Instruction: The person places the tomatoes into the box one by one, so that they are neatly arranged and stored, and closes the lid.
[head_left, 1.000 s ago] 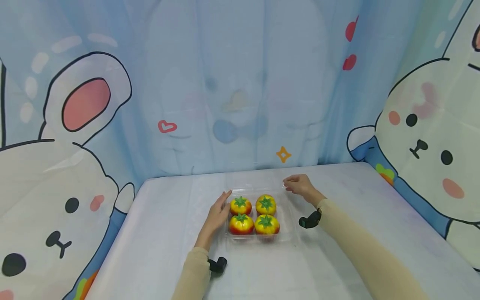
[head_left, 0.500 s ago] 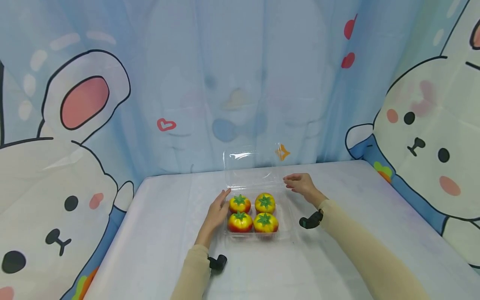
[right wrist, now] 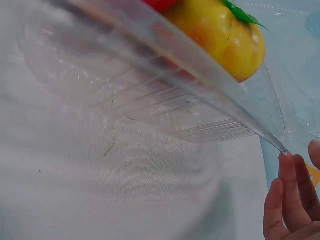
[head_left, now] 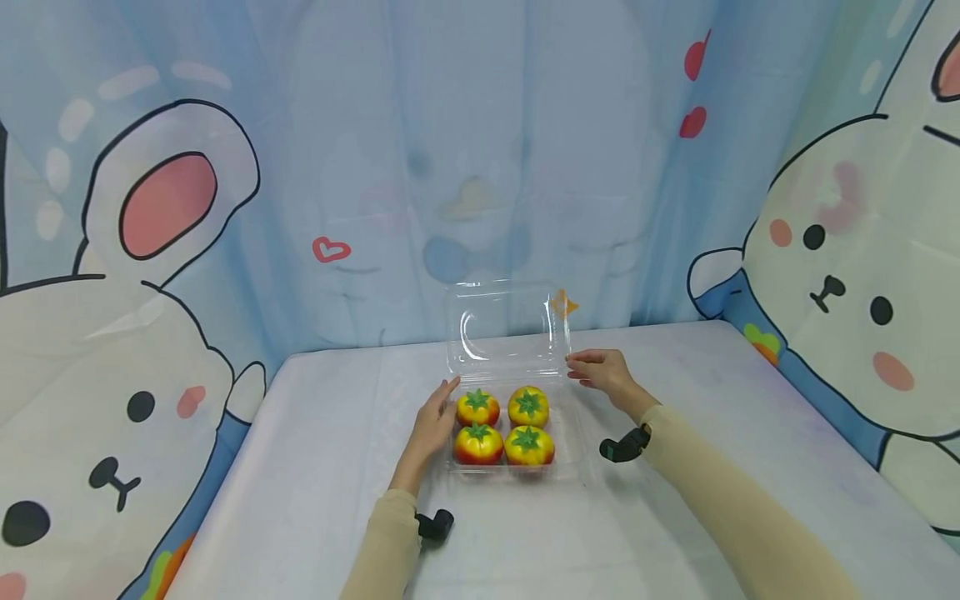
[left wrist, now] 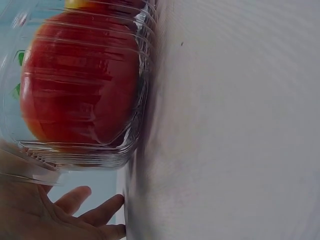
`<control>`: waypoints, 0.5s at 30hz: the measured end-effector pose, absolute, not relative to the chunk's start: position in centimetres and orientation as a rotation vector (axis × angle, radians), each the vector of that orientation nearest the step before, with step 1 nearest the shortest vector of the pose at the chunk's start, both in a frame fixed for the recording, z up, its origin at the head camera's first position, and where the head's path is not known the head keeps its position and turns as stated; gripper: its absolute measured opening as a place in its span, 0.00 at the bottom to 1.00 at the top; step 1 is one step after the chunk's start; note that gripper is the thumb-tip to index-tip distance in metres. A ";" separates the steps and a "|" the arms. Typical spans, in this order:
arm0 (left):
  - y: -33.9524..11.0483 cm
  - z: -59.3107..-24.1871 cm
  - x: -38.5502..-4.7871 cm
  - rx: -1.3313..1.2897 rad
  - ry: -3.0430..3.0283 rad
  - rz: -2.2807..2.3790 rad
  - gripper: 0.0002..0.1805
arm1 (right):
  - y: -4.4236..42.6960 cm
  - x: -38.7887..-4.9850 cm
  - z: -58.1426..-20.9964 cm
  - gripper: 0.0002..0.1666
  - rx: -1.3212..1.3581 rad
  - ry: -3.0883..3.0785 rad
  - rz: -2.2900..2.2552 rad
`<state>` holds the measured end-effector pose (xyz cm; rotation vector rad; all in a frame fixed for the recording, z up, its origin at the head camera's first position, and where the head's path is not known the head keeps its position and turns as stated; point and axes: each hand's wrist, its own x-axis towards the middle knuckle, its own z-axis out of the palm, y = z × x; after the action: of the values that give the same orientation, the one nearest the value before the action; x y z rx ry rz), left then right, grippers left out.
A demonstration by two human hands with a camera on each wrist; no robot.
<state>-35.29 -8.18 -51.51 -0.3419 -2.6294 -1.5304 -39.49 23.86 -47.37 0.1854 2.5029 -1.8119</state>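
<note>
A clear plastic clamshell box (head_left: 501, 470) stands on the table with its lid (head_left: 506, 325) raised at the back. Inside sit several yellow-red, tomato-like fruits (head_left: 529, 446) with green leafy tops. My left hand (head_left: 435, 427) lies along the box's left side, and its fingers stretch forward. In the left wrist view, my left hand (left wrist: 65, 215) is at the box's end, with its fingers spread. My right hand (head_left: 606, 377) is by the back right corner. In the right wrist view, a fingertip of my right hand (right wrist: 292, 200) touches the rim's corner, with the thumb apart.
The table (head_left: 360, 417) has a white cover. Behind it hangs a blue curtain (head_left: 337, 167) with cartoon animals on both sides. A black wrist device (head_left: 435, 527) is on the left sleeve and another device (head_left: 625, 443) on the right.
The clear lid, low and faint a second ago, now stands higher against the curtain and shows more plainly. Both hands have hardly moved. The view has shifted slightly.
</note>
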 end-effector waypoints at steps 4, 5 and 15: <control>-8.2 -51.6 -35.4 -0.344 -2.618 -1.512 0.27 | 23.8 -39.6 -47.3 0.21 0.202 2.453 -1.855; -8.2 -51.6 -35.4 -0.346 -2.615 -1.510 0.26 | 23.9 -39.6 -47.3 0.21 0.206 2.432 -1.873; -8.1 -51.5 -35.2 -0.384 -2.605 -1.479 0.26 | 24.6 -39.3 -47.7 0.24 0.146 2.385 -1.932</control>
<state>-35.19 -8.09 -51.53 -0.3840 -2.6047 -1.4790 -39.35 24.62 -47.67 0.1463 2.3854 -1.9317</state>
